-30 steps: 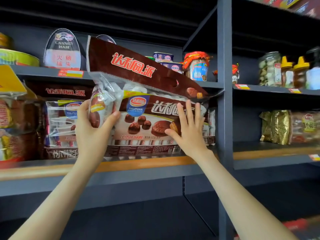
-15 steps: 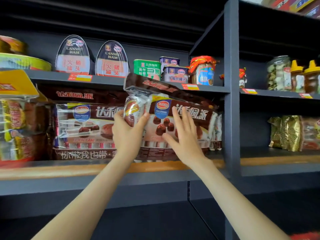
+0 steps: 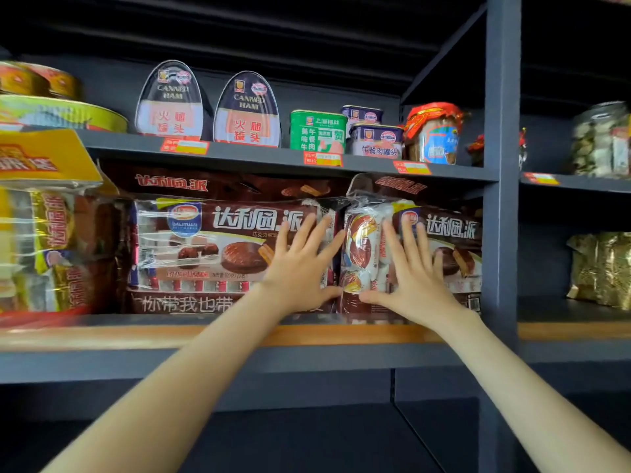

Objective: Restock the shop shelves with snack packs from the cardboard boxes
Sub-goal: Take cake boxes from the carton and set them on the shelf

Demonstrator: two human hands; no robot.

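Note:
Two brown chocolate-pie snack packs stand side by side on the middle shelf (image 3: pixel 239 334). The left pack (image 3: pixel 218 244) fills the shelf's centre; the right pack (image 3: pixel 450 233) stands against the grey upright post. My left hand (image 3: pixel 300 268) lies flat with spread fingers on the right end of the left pack. My right hand (image 3: pixel 413 271) presses flat on the front of the right pack, fingers straight and spread. Neither hand grips anything.
Yellow and brown snack packs (image 3: pixel 44 240) crowd the shelf's left end. Canned ham tins (image 3: pixel 246 110), a green can (image 3: pixel 317 134) and a jar (image 3: pixel 433 134) line the shelf above. The grey post (image 3: pixel 502 199) separates a right bay holding gold packs (image 3: pixel 601 268).
The pack that I held tilted in both hands now stands on the shelf beside the other pack. My left hand has let go of it and both hands lie flat on the packs.

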